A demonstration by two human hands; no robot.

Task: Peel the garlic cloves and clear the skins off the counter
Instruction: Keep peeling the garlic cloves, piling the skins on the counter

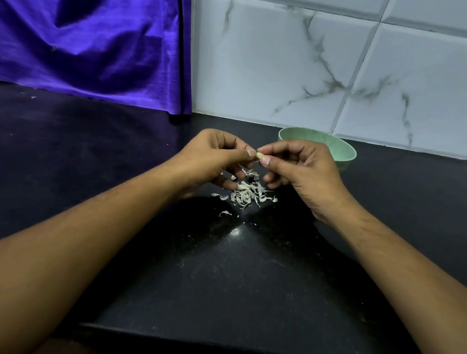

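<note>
Black speckled stone worktop [231, 284] against white marble-veined tiled wall [335, 67]; purple satin cloth [84, 31] hanging at left rear. Left hand [211, 158] and right hand [303, 171] raised above worktop, both pinching small pale garlic clove [259, 155] between thumb and forefinger tips, other fingers loosely curled. Heap of white papery garlic skins [246, 193] on worktop directly beneath hands. Pale green round bowl [339, 150] behind right hand, near wall; contents hidden.

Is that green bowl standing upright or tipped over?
Upright: the green bowl sits on the counter, rim facing up. The right hand hides its contents.
</note>
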